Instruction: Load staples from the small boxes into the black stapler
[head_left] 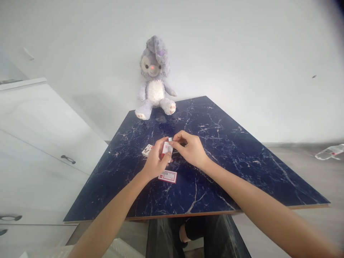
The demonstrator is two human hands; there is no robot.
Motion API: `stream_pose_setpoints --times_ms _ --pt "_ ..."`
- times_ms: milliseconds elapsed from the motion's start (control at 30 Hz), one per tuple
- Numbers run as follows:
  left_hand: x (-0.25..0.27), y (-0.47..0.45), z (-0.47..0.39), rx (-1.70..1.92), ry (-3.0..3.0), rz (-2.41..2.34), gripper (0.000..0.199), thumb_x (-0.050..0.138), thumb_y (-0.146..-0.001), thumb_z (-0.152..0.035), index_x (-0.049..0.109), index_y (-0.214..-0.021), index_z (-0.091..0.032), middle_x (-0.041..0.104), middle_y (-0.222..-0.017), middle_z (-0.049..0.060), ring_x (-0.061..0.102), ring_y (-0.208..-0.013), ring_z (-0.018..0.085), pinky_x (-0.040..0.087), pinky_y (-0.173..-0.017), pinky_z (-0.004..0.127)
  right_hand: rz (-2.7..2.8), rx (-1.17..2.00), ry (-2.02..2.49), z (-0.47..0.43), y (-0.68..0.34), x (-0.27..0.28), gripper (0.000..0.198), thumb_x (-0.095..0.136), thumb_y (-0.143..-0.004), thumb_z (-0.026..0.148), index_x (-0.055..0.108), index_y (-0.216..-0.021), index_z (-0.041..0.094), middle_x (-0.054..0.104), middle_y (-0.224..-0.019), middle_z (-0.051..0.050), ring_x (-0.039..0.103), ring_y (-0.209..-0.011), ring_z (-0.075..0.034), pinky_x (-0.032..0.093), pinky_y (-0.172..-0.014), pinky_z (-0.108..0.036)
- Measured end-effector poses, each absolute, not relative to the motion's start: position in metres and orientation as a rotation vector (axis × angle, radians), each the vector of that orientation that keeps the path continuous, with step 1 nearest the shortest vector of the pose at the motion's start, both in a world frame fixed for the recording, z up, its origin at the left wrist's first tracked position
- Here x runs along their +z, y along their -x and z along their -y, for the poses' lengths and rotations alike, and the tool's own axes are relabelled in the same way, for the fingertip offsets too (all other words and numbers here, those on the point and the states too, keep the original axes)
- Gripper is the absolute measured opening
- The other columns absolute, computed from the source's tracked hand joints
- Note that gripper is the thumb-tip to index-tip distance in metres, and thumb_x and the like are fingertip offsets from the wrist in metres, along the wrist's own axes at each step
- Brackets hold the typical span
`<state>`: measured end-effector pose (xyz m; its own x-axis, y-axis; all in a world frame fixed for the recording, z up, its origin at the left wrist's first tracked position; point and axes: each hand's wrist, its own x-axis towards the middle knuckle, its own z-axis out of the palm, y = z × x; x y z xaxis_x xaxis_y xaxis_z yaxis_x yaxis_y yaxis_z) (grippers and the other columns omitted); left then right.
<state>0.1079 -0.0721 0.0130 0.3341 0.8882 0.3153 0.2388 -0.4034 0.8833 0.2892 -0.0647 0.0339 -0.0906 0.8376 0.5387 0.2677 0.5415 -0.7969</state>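
Observation:
Over the middle of the dark blue marbled table (215,143), my left hand (156,157) is closed around a small white and red box (167,147). My right hand (190,148) pinches at the box's upper end, where a white flap or piece sticks up; I cannot tell which it is. Just left of my left hand lies a white box with a black picture (146,150), partly covered by the fingers. Below the hands a flat white card-like box with a red border (168,176) rests on the table. Something dark lies under my right hand, mostly hidden.
A grey plush toy (156,91) sits at the table's far edge against the wall. White cabinets (40,143) with dark handles stand at the left. On the floor at the right lies a clear plastic bottle (330,152).

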Motion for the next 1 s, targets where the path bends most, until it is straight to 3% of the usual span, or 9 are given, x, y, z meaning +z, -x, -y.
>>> stream_pose_setpoints --times_ms 167,333,500,600,733,867,1000 --pt "0.016 -0.105 0.072 1.160 -1.939 -1.070 0.023 0.054 -0.096 -0.038 0.047 -0.112 -0.023 0.059 -0.075 -0.003 0.057 -0.051 0.011 0.047 -0.050 0.024 1.734 0.641 0.894 0.070 -0.287 0.033 0.010 0.060 -0.090 0.033 0.062 -0.086 0.024 0.070 -0.080 0.000 0.065 -0.071 -0.016 0.052 -0.069 -0.029" --pt "0.019 -0.103 0.073 1.176 -1.999 -1.092 0.018 0.053 -0.096 -0.038 0.048 -0.104 -0.023 0.056 -0.060 -0.007 0.054 -0.046 0.012 0.042 -0.048 0.024 1.714 0.697 0.837 0.074 -0.282 0.032 0.008 0.059 -0.091 0.030 0.062 -0.088 0.024 0.070 -0.083 0.000 0.066 -0.072 -0.015 0.053 -0.069 -0.028" --pt "0.026 -0.096 0.065 1.113 -2.054 -1.151 0.021 0.055 -0.094 -0.040 0.059 -0.105 -0.022 0.071 -0.081 0.000 0.065 -0.063 0.015 0.048 -0.059 0.027 1.455 0.707 0.901 0.064 -0.289 0.034 0.016 0.064 -0.087 0.036 0.060 -0.082 0.021 0.068 -0.115 -0.008 0.068 -0.091 -0.019 0.055 -0.077 -0.031" --pt "0.029 -0.088 0.059 0.929 -2.274 -1.141 0.024 0.055 -0.094 -0.038 0.069 -0.105 -0.023 0.074 -0.085 0.002 0.066 -0.066 0.016 0.047 -0.061 0.027 1.304 0.657 0.998 0.052 -0.301 0.032 0.021 0.065 -0.085 0.039 0.058 -0.080 0.020 0.071 -0.103 -0.008 0.068 -0.087 -0.020 0.055 -0.079 -0.034" --pt "0.027 -0.084 0.055 0.742 -2.506 -1.149 0.029 0.060 -0.090 -0.040 0.070 -0.114 -0.027 0.074 -0.081 0.000 0.065 -0.064 0.016 0.048 -0.065 0.028 1.231 0.738 1.041 0.036 -0.316 0.029 0.026 0.067 -0.082 0.044 0.058 -0.090 0.021 0.072 -0.083 -0.004 0.068 -0.069 -0.018 0.057 -0.068 -0.033" --pt "0.021 -0.089 0.054 0.734 -2.578 -1.008 0.020 0.058 -0.092 -0.039 0.072 -0.095 -0.025 0.073 -0.087 0.003 0.066 -0.074 0.016 0.050 -0.070 0.029 1.277 0.837 1.060 0.021 -0.334 0.023 0.032 0.065 -0.083 0.035 0.056 -0.111 0.022 0.074 -0.089 -0.003 0.070 -0.067 -0.017 0.059 -0.067 -0.032" --pt "0.016 -0.094 0.054 0.830 -2.650 -0.952 0.021 0.057 -0.093 -0.033 0.073 -0.086 -0.024 0.070 -0.097 0.005 0.065 -0.082 0.016 0.051 -0.076 0.030 1.417 0.975 1.144 0.006 -0.365 0.003 0.032 0.065 -0.082 0.028 0.062 -0.113 0.021 0.074 -0.088 -0.004 0.070 -0.068 -0.017 0.060 -0.069 -0.033"
